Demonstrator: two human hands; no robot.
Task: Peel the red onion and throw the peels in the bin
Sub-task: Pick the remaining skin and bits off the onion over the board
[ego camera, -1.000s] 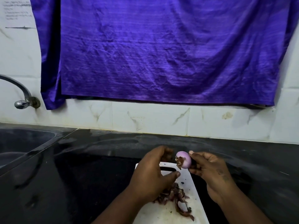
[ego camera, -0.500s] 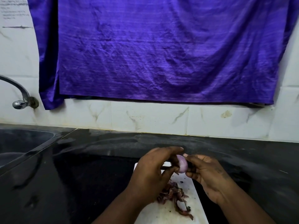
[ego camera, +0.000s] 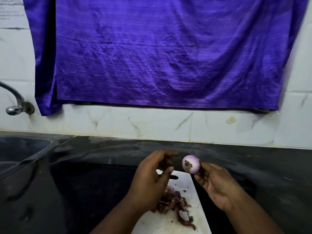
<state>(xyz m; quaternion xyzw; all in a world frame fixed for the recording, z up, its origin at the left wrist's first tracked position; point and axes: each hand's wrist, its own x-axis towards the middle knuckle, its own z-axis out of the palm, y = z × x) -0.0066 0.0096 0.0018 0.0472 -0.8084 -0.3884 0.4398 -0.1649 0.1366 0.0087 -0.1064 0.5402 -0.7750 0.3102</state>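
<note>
So the left hand (ego camera: 152, 179) just pulled back off the red onion (ego camera: 191, 164), fingers curled, can't tell if it's pinching a scrap. The right hand (ego camera: 214, 183) grips the onion by its fingertips over the cutting board (ego camera: 184, 183), with the peels (ego camera: 172, 201) piled below. I'd nail-pick that crusty root end next.

Soft, fairly dim indoor light. The wrinkled purple satin cloth (ego camera: 168, 53) hanging on the wall shows a mild sheen, dark creases and a thin shadow under its lower edge. Below the cloth, the glossy black stone counter (ego camera: 84, 183) carries smeared grey reflections, and the white plastic chopping board (ego camera: 189, 181) is the brightest patch. Left of the cloth, tile lines bow from lens distortion. Below it, the left hand (ego camera: 150, 179) is blurred at its fingertips, while the peeled pale-purple round onion (ego camera: 191, 164) looks sharp.
</note>
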